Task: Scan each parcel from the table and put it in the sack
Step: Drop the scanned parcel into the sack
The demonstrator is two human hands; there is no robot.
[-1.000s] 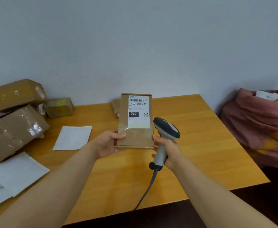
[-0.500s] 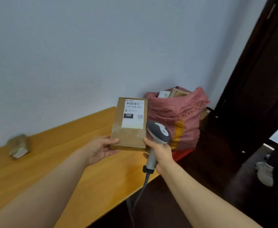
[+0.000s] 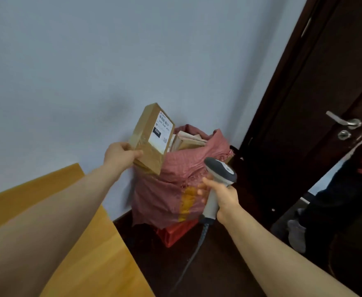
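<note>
My left hand (image 3: 121, 155) grips a flat brown cardboard parcel (image 3: 148, 144) with a white shipping label, held tilted in the air over the left rim of the pink woven sack (image 3: 175, 179). Other cardboard parcels (image 3: 188, 140) poke out of the sack's open top. My right hand (image 3: 220, 194) holds a grey and white handheld barcode scanner (image 3: 218, 181) by its handle, in front of the sack's right side, its cable hanging down to the floor.
The wooden table (image 3: 85, 254) fills the lower left, its corner near the sack. The sack stands on a red crate (image 3: 175, 232) against the wall. A dark door (image 3: 315, 103) with a metal handle is at right, where another person's leg and grey shoe (image 3: 296, 234) show.
The view has swung right from the table to the sack. My left hand alone has carried the parcel up over the sack's mouth, and my right hand with the scanner has drawn apart from it.
</note>
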